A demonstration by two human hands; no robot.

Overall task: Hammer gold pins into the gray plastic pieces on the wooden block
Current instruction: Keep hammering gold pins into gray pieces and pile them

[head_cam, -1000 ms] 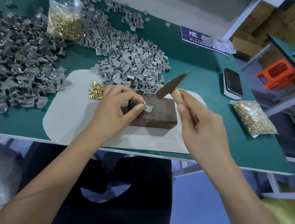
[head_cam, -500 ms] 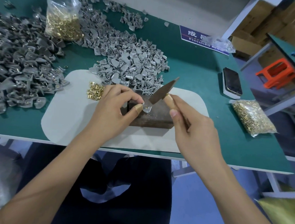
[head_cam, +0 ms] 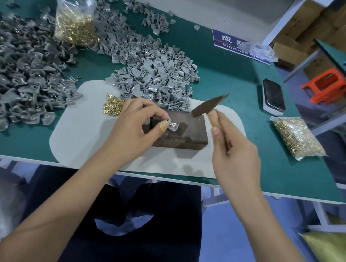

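Now we see left hand (head_cam: 132, 127) pinching gray plastic piece (head_cam: 172, 126) on top of wooden block (head_cam: 180, 131) | right hand (head_cam: 233, 153) gripping hammer (head_cam: 208, 107), head raised just above block's far right edge | loose gold pins (head_cam: 112, 106) left of block | gray pile (head_cam: 156, 74) behind block | phone (head_cam: 273, 97) well right of block

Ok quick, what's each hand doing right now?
Left hand: pinching a gray plastic piece on the wooden block.
Right hand: gripping the hammer, raised.
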